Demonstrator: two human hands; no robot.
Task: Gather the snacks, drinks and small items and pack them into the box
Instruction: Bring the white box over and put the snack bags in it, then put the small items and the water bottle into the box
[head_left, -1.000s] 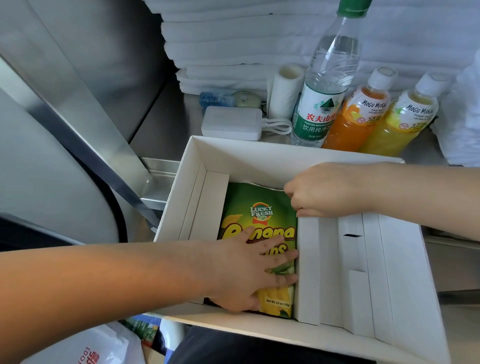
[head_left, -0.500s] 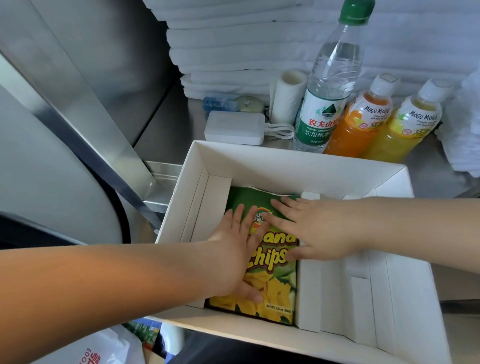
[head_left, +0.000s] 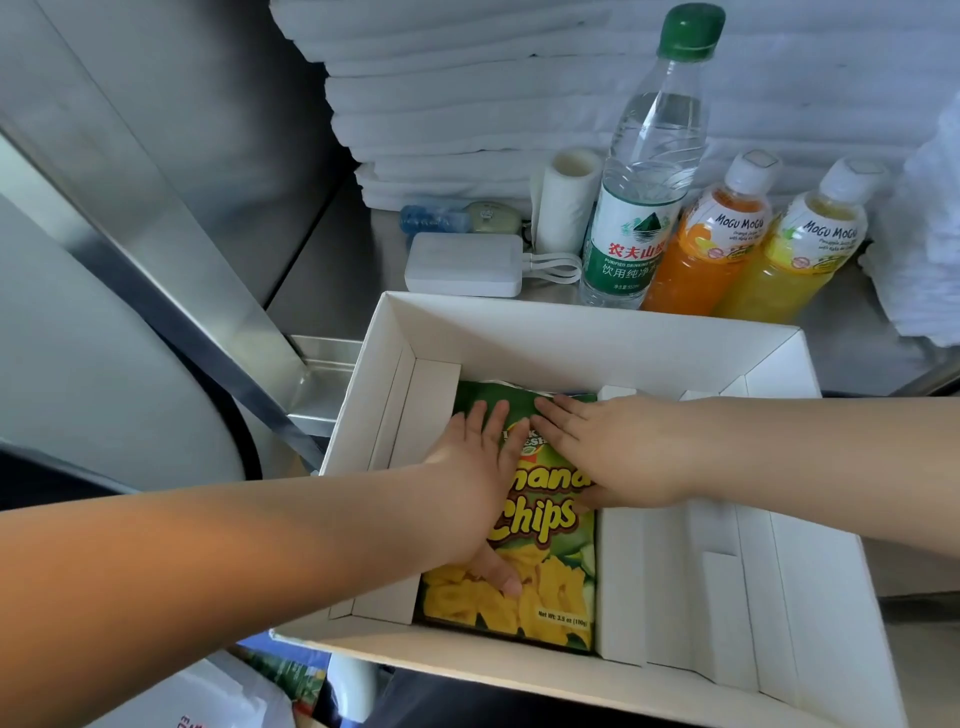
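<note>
Since 1 s ago: right hand (head_left: 618, 457) uncurled, left hand (head_left: 478, 478) slid up the bag. Little change from 0.5 s ago. Both hands lie flat, fingers straight, pressing one chips bag (head_left: 545, 587) in the box's (head_left: 571, 332) middle slot. Beyond the fingertips, outside the box, three bottles: water bottle (head_left: 639, 208), orange juice (head_left: 711, 244), yellow juice (head_left: 800, 254).

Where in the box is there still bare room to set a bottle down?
Right of the banana chips bag, the cardboard up to the right wall of the box is bare. The middle is crowded: left hand and right hand press flat on the bag.
</note>
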